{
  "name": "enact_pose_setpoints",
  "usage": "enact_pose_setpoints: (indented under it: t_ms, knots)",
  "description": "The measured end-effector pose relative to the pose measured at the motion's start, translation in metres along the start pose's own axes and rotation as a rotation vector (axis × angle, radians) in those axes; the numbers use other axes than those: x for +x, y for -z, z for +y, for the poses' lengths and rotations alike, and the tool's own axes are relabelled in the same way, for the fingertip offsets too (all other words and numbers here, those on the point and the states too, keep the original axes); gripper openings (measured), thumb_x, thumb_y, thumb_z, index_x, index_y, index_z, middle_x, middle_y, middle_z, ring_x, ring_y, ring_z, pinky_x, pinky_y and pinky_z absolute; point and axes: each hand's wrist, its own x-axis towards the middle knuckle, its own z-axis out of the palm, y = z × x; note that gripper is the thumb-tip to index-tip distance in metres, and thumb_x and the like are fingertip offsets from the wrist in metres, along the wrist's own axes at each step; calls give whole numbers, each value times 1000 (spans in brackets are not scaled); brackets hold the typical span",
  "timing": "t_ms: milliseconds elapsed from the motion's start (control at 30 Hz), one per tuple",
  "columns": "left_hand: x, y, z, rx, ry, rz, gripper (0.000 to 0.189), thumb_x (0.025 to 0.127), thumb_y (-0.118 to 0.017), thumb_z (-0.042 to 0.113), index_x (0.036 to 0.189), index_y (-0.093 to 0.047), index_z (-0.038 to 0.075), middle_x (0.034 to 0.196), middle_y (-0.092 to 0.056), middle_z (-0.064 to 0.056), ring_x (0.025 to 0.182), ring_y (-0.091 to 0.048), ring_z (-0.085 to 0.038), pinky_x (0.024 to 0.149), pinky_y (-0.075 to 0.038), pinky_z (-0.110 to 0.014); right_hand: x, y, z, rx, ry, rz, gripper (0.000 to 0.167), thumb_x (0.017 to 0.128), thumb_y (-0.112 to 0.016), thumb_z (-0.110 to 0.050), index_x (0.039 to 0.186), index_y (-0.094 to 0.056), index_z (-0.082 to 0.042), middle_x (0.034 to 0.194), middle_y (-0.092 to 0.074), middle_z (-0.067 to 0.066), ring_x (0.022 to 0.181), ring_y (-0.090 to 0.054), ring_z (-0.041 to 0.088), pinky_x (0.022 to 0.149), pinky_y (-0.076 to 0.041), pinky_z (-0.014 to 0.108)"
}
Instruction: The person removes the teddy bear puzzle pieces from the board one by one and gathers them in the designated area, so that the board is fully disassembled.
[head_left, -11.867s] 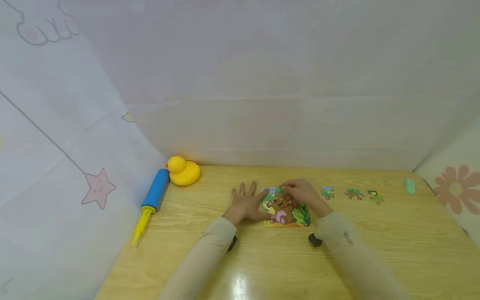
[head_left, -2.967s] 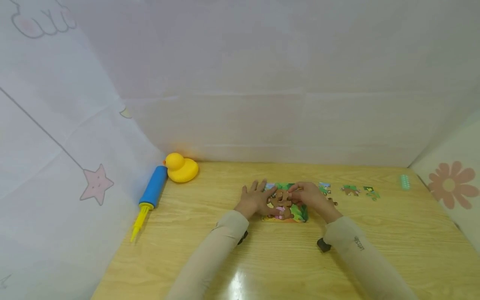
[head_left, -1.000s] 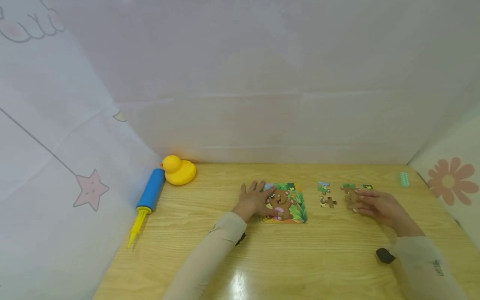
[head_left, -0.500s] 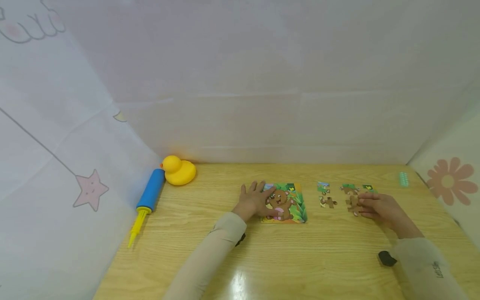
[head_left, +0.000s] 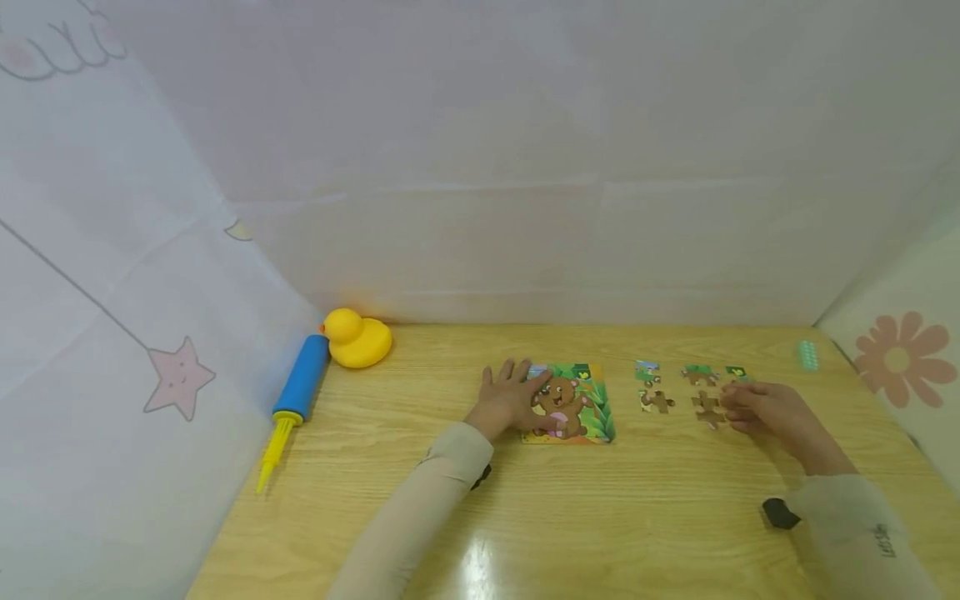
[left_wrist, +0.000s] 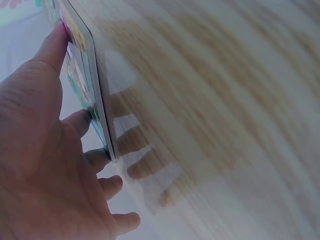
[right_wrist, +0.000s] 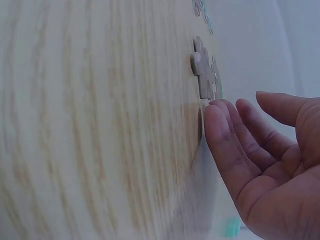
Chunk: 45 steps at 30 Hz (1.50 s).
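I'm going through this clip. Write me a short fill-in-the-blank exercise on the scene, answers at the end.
1. The left hand touches a puzzle picturing a brown ____.
2. The right hand is by a loose piece lying to the puzzle's ____.
3. The toy duck is coloured ____.
4. The pump has a ____ barrel.

Missing words: bear; right; yellow; blue.

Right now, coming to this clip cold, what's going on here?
A person's left hand rests, fingers spread, on a bear picture. Their right hand is at a loose brown jigsaw piece; whether it touches is unclear. Other jigsaw pieces lie nearby, with a yellow duck and blue pump off to the left.
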Motion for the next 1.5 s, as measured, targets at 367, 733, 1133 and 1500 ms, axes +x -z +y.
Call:
enact_pose_setpoints:
  t_ms: [367,733,1133,1500]
  knots:
    - [-2,3,5,37,-7,-11,93,84,-54,82,161,-22,40,173,-11,-5,160,-5,-34,127,-8,-61,5,-3,-4,22,13,3,75,108,-46,-42,150,-29,18,137,-58,30,95,-73,5,87,-61,30]
    - [3,4,15,14,-100,-14,86,93,-54,70,163,-18,36,173,-8,-5,160,-3,-35,126,-8,-64,23,-34,-23,20,81,-9,68,107,-50,-40,148,-39,13,136,-61,28,99,-74,10,86,-61,30]
    - [5,-2,25,4,-132,19,85,94,-49,72,163,-16,36,173,-10,-3,160,-8,-31,127,-10,-61,41,-89,-57,134,100,-166,60,107,-53,-32,149,-41,9,135,-61,25,106,-72,20,91,-60,32]
    - [7,-4,26,23,-114,23,85,91,-50,76,162,-18,41,173,-11,1,160,-9,-27,125,-5,-65,56,-122,-73,70,103,-204,50,107,-52,-29,144,-50,6,133,-62,29,106,-71,27,90,-61,38]
